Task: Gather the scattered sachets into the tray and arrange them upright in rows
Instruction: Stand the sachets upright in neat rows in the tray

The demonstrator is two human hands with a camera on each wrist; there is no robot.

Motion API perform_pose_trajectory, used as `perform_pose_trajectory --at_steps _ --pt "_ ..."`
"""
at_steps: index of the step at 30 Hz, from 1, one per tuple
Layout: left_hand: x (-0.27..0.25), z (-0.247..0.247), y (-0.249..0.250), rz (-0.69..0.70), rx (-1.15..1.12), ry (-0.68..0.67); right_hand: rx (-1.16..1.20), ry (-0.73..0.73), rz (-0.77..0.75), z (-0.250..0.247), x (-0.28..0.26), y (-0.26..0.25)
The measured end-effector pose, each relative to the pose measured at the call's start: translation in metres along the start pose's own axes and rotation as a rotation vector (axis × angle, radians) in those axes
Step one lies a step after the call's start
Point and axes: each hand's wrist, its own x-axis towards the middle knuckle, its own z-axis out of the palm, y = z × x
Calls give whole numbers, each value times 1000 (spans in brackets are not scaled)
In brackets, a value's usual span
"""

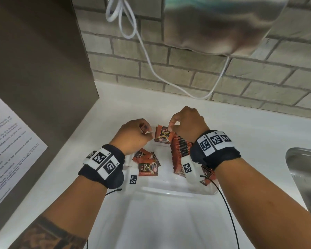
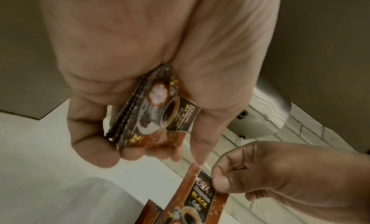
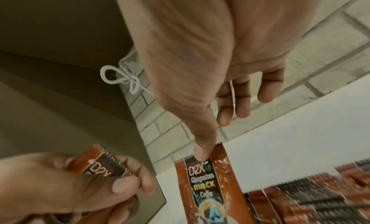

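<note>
Two bare hands work a clear plastic tray [image 1: 176, 190] on a white worktop [image 1: 241, 126]. Inside the tray, along its right wall, a long row of sachets [image 1: 180, 150] stands on edge. The right hand [image 1: 188, 123] pinches the top seam of the front sachet [image 1: 163, 136] at the far end of that row, thumb and forefinger closed on it. The left hand [image 1: 133, 134], over the tray's left half, has its grip curled round a small stack of sachets [image 2: 152, 115]. A few loose sachets [image 1: 147, 163] lie flat on the tray floor, left of the row. The packets look light, thin and slippery; pinching the crimped top edge seems safest.
</note>
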Motion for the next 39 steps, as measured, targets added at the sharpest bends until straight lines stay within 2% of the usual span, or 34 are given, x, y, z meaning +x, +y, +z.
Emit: perform_pose_trajectory --at_steps 5,7,11,23,36,39 --pt "16 28 -1 -48 199 -388 -121 -45 36 15 10 -3" --pt "26 38 -2 -65 277 -477 -151 -63 48 20 12 -3" --pt "43 48 -1 -166 382 -570 -153 -86 64 25 17 -2" --pt "64 62 -3 -312 344 -638 -101 -58 47 38 24 1" --pt "58 53 0 -339 181 -631 -47 -51 39 30 26 10" --pt "55 38 -2 -273 109 -592 97 -29 13 20 20 13"
